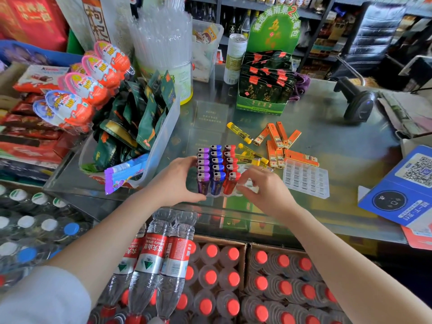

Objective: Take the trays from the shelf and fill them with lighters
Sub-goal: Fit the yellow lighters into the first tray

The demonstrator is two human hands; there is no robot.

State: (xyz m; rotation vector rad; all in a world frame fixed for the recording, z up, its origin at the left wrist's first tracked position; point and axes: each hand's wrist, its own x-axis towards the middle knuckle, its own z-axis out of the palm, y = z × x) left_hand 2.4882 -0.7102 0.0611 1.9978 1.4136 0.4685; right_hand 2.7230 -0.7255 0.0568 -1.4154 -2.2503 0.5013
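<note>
We mid-fill: left hand [180,181] cupped against left side of tray [243,191] near counter edge, steadying. Right hand [261,185] loosely curled over empty slots, contents unclear. Three lighter columns [217,169] stand upright. Next: fetch yellow lighters [251,156] lying just beyond.

shop | glass counter [339,146] | barcode scanner [355,101] | stocked shelves [268,10]

Purple, blue and red lighters [217,169] in rows (silver tops); loose ones [278,141] orange, yellow.
</note>
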